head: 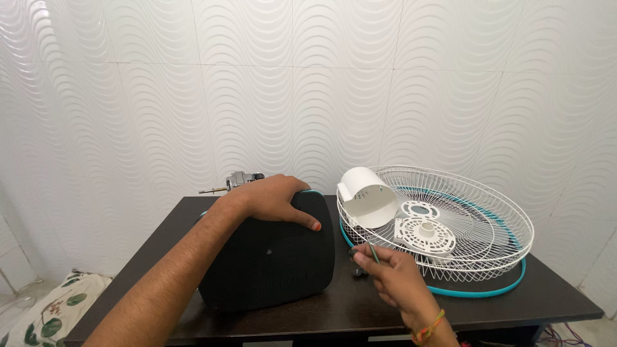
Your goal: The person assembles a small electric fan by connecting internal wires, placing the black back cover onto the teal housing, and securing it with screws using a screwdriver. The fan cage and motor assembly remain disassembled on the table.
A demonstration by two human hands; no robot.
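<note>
My left hand [273,199] rests on top of a black rounded fan base [270,257] that lies tilted on the dark table [360,302]. A metal motor with its shaft [234,182] sticks out behind the base. My right hand [392,276] hovers near the table's front, pinching a thin screwdriver [373,252] with a green-tinted shaft. A small dark screw [358,272] lies on the table just left of that hand.
A white wire fan guard [488,212] with a teal rim ring [475,292] lies at the right, holding a white motor cover [366,196] and white round plastic parts [424,234]. A tiled wavy wall stands behind. A floral cloth [45,308] lies on the floor at left.
</note>
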